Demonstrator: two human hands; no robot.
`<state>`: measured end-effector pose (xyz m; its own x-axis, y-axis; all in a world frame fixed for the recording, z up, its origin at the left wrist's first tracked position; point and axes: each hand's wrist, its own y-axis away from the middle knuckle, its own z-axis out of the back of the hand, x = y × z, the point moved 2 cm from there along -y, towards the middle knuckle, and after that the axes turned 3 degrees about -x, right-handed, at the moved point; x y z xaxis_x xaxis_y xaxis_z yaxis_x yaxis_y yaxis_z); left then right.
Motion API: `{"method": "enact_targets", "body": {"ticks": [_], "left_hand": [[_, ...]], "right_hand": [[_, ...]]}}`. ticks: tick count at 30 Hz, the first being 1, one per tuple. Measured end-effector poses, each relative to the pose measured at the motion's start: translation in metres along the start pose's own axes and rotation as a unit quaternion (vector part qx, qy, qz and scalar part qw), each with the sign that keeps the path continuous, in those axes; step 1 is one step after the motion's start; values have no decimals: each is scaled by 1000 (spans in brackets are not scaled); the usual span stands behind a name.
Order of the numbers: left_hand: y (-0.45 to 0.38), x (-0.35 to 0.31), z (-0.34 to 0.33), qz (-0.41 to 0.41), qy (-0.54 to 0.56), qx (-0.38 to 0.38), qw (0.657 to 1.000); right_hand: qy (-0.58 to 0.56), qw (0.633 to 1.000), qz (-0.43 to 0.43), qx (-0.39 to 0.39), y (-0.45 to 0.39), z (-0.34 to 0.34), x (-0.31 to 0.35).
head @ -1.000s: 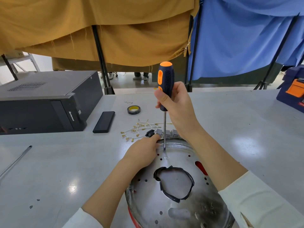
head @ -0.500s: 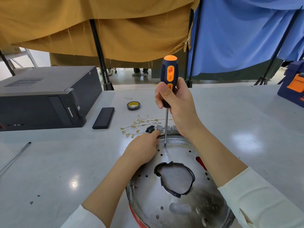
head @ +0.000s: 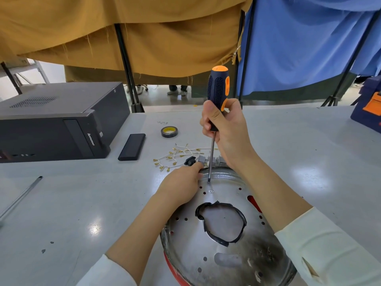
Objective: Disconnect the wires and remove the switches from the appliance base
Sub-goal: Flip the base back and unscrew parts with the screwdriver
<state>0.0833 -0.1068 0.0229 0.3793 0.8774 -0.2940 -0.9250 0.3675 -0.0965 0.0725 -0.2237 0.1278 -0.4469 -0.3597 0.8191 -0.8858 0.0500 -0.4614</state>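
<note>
The round metal appliance base [head: 222,254] lies upside down on the grey table, with a black-edged hole in its middle. Grey switches [head: 203,158] sit at its far rim, next to a black knob [head: 189,161]. My right hand [head: 226,129] grips an orange-and-black screwdriver [head: 217,87] upright, tip on the plate near the far rim. My left hand [head: 181,183] rests on the base's far-left rim, fingers curled over the edge by the switches. White wires with brass terminals [head: 175,156] lie loose on the table just beyond.
A black computer case [head: 53,120] stands at the left, a black slab [head: 132,146] and a tape roll [head: 169,132] beside it. A metal rod [head: 20,198] lies at the left edge. A blue-and-orange toolbox [head: 369,108] sits far right.
The screwdriver handle has turned in my right hand, the tip staying at the same spot. My left hand has stayed on the rim.
</note>
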Motion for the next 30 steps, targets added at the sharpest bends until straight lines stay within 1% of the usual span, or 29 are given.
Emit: {"method": "enact_targets", "body": {"ticks": [3, 5, 7, 10, 14, 18, 21, 24, 27, 30], "left_hand": [[1, 1, 0, 3, 2, 3, 1000], [1, 2, 0, 5, 0, 1, 1000], [1, 1, 0, 4, -2, -3, 1000], [1, 0, 0, 3, -2, -5, 1000], [1, 0, 0, 1, -8, -6, 1000], [1, 1, 0, 3, -10, -3, 1000], [1, 2, -1, 5, -9, -1, 1000], [0, 2, -1, 8, -8, 0, 1000], [1, 0, 0, 10, -4, 3, 1000], [1, 0, 0, 11, -4, 4, 1000]], "right_hand": [[6, 1000, 14, -9, -1, 4, -1], [16, 1000, 4, 5, 0, 4, -2], [-1, 1000, -14, 28, 1, 2, -2], [-6, 999, -29, 42, 1, -3, 0], [67, 998, -3, 12, 5, -6, -4], [15, 1000, 20, 1, 7, -4, -5], [29, 999, 20, 10, 7, 0, -4], [14, 1000, 3, 23, 7, 0, -3], [39, 999, -8, 8, 5, -1, -5], [57, 998, 2, -5, 7, -1, -6]]}}
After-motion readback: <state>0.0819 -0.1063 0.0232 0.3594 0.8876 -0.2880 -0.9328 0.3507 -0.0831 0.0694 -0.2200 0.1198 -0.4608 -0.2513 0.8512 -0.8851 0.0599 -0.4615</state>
